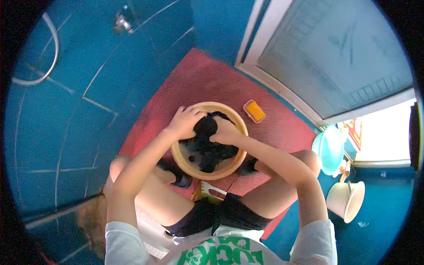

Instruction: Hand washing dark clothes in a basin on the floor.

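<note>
A round cream-yellow basin [212, 176] stands on the floor between my feet. Wet black cloth [207, 148] lies bunched inside it, with a little murky water showing at the lower left. My left hand [187, 123] is over the basin's upper left side, its fingers curled on a raised fold of the cloth. Opposite it, my right hand [226, 131] grips the same raised part from the right. The fingertips of the right hand are partly hidden in the cloth.
Beyond the basin, an orange soap bar [255, 111] rests in a pink dish on the red mat [212, 75]. A white-handled object [211, 189] lies between my legs. At right are a turquoise basin [331, 150], a cream bucket [340, 199] and a framed door [327, 57]. A tap [123, 23] juts from the blue wall.
</note>
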Demonstrator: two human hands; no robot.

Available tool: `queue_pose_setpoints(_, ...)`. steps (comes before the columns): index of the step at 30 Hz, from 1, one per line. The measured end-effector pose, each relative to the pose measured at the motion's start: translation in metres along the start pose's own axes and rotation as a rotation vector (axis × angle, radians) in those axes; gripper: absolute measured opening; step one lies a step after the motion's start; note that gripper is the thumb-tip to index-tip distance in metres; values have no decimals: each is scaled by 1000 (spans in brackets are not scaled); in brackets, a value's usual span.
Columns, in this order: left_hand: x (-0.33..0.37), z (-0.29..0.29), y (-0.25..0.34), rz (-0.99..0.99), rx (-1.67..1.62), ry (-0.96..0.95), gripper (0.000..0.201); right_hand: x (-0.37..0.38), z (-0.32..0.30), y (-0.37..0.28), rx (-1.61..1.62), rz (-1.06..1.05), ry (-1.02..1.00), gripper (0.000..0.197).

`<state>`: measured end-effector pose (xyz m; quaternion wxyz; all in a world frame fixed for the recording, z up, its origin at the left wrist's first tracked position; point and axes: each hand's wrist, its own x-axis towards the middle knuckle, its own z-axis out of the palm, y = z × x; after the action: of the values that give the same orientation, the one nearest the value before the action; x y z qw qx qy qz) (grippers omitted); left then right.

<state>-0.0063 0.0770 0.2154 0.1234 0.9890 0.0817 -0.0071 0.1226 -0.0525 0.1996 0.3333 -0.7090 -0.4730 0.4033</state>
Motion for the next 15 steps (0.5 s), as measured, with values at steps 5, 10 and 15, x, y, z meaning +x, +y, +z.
queue_pose_setpoints(5,10,0,20,-9,-16,-163,90,-8,-24,23,-422,141,-100,40)
queue_pose_setpoints(10,-5,12,-9,-77,183,-260,54,7,-52,54,-569,211,-177,42)
queue_pose_setpoints(15,-25,14,-28,-114,134,-402,39,2,-111,56,-644,304,-240,36)
